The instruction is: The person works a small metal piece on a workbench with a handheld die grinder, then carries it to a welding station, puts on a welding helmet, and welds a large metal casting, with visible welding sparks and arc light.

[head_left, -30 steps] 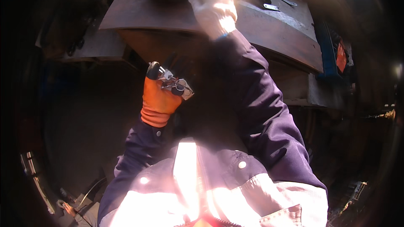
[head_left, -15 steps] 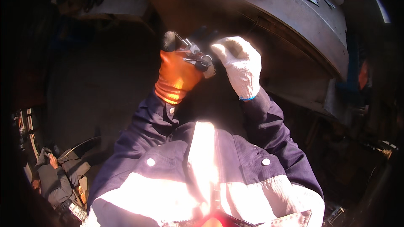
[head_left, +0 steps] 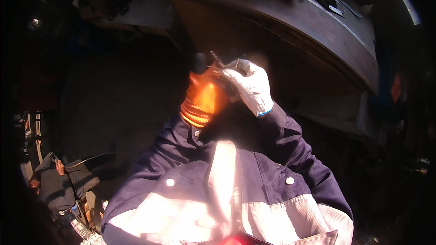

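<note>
My left hand (head_left: 204, 94), in an orange glove with dark fingertips, is closed around a small metal piece (head_left: 217, 59) in front of my chest. Thin rod-like ends of it stick up past the fingers, and most of its body is hidden by the gloves. From the right, my right hand (head_left: 252, 86), in a white knit glove with a blue cuff edge, has its thumb and fingers pinched together at the same piece. Glare and blur keep me from telling exactly what kind of piece it is.
Beyond my hands, a large workbench (head_left: 272, 16) curves from the far middle to the right. Flat metal strips (head_left: 336, 11) and dark items lie on it. A person in dark clothing (head_left: 59, 186) is at the lower left. Deep shadow covers the surroundings.
My right hand has moved left and down onto the metal piece, closing the gap between the hands. My left hand has shifted slightly right and nearer my body.
</note>
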`<state>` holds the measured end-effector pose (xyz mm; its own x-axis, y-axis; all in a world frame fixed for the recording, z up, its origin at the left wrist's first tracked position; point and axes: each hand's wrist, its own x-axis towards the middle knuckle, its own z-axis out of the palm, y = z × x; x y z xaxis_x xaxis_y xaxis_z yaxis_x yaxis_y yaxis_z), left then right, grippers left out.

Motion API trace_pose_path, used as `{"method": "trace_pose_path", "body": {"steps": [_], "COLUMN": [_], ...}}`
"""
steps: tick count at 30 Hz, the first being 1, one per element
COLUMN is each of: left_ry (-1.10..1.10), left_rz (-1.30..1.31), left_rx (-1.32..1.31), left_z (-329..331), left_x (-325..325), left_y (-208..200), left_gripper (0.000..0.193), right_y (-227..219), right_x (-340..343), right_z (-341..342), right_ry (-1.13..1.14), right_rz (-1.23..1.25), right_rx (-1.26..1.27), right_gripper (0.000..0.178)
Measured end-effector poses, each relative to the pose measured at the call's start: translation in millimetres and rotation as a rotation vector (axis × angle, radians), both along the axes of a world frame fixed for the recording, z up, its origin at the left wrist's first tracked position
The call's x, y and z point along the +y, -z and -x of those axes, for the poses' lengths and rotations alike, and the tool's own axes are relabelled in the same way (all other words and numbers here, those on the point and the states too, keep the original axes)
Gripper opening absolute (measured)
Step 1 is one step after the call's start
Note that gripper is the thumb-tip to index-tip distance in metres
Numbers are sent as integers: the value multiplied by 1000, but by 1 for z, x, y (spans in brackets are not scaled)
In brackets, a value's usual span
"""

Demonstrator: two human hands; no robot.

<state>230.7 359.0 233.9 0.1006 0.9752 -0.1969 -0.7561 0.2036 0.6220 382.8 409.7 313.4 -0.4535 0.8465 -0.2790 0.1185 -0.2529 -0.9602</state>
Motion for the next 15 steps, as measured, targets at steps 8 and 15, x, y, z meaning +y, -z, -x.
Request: {"method": "trace_pose_path", "body": {"steps": [8,15], "left_ry": [130,93], "left_rz": [-60,5], "left_rx": [-492,-452], "left_z": [-10,-6], "left_x": [4,-1], "left_y": [-38,-33], "left_gripper": [78,76], "right_y": [16,33], "right_x": [13,13], "right_z": [-26,-27], "right_ry": [93,72], "right_rz": [-30,30], "right_rx": [261,280], "right_gripper": [29,29]}}
